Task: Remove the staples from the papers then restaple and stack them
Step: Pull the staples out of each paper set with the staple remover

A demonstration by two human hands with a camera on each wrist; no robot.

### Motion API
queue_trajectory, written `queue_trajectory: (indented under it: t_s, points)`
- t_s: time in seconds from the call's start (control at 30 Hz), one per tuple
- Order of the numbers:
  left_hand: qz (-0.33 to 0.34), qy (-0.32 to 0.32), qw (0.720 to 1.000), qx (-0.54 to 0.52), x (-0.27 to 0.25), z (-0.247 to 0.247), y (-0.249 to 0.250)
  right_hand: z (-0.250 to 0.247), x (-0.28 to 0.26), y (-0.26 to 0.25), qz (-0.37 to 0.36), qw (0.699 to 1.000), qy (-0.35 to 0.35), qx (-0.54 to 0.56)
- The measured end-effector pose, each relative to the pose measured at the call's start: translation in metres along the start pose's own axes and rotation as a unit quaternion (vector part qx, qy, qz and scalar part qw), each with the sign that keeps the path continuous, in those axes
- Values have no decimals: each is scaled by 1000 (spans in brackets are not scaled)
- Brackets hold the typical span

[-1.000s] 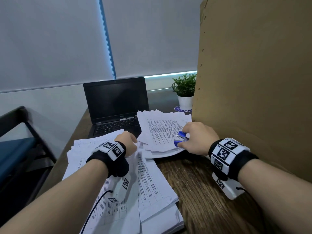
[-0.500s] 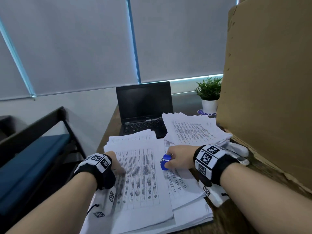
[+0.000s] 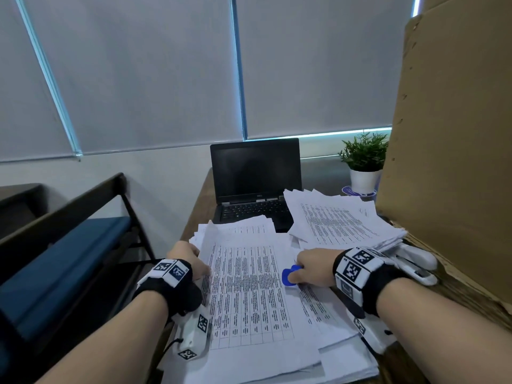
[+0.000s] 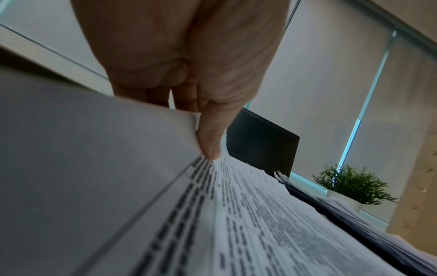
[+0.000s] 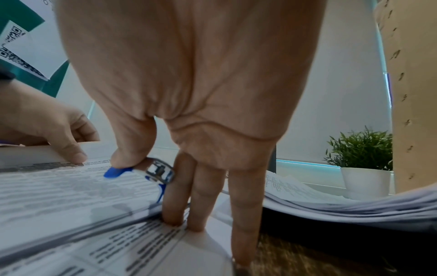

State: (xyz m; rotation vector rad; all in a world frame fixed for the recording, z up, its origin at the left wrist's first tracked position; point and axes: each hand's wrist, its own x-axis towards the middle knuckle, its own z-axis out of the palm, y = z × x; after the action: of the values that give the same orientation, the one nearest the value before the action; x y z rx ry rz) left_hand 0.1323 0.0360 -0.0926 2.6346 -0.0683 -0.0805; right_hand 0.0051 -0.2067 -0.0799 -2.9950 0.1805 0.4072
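Pinching the staple remover (image 3: 289,276), the right hand (image 3: 314,266) is pressing thin, floppy papers (image 3: 246,286) — left hand (image 3: 188,259) is gripping their left edge, best held near the corner.

— What colours do I have on my desk?
— Your papers (image 3: 249,286) are white with black printed tables. The staple remover (image 3: 289,276) is blue with silver metal.
— I also see a black laptop (image 3: 256,176), a green plant (image 3: 364,151) in a white pot (image 3: 363,180), and brown cardboard (image 3: 454,134).
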Motion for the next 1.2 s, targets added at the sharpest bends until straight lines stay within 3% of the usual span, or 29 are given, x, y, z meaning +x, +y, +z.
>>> queue_trajectory:
  t_s: [0.3,0.53,0.77,0.9,1.03,1.2]
  points:
    - [-1,-39,991,-129,5,-1,-9,0,4,-3,12,1000,-3,-22]
    - [67,-20,977,-203,-2,-9,5,-1,8,-6,13,999,-1,-42]
    - [114,-98,974,-171,-5,-15,22,0,8,-4,12,999,6,-34]
    - [128,-94,959,-234,-8,-19,36,0,8,-3,10,1000,7,-29]
    - [144,-53,961,-230,-11,-28,48,2,7,-1,10,1000,4,-15]
    - [181,-85,957,-212,-26,-40,51,1,-3,4,11,1000,0,24]
